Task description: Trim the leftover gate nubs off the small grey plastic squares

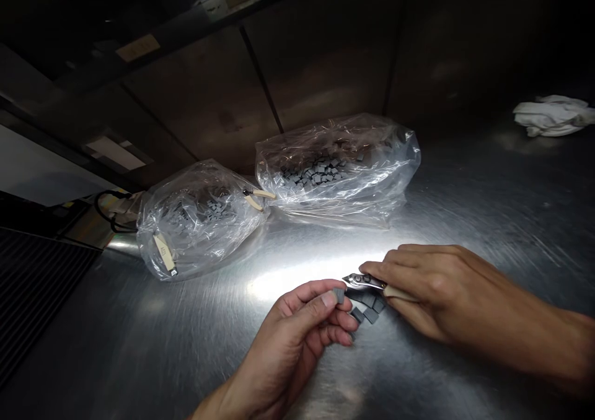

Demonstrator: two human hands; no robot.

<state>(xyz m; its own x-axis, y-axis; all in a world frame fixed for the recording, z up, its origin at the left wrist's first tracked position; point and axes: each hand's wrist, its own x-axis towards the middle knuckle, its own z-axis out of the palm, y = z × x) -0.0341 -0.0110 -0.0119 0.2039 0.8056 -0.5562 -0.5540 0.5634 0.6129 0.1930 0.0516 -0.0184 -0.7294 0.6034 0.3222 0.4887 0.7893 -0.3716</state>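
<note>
Between thumb and fingers, my left hand (302, 327) pinches a small grey square piece (339, 295). My right hand (432, 284) is wrapped around a pair of cutting nippers (367, 280) with pale handles. Their metal tip points left, close to the piece in my left hand; whether they touch I cannot tell. Several more grey pieces (370, 315) lie on the metal table below, between both hands. Behind the hands stands a clear plastic bag (385, 184) with many grey pieces (318, 171) in it. To its left is a second clear bag (204, 234) with smaller grey pieces.
Another tool with cream handles (260, 194) lies against the left bag. A cream-coloured labelled item (164, 254) rests at that bag's front. A crumpled white cloth (553, 115) sits at the far right of the metal table (186, 339). Dark panels (316, 73) rise along the back.
</note>
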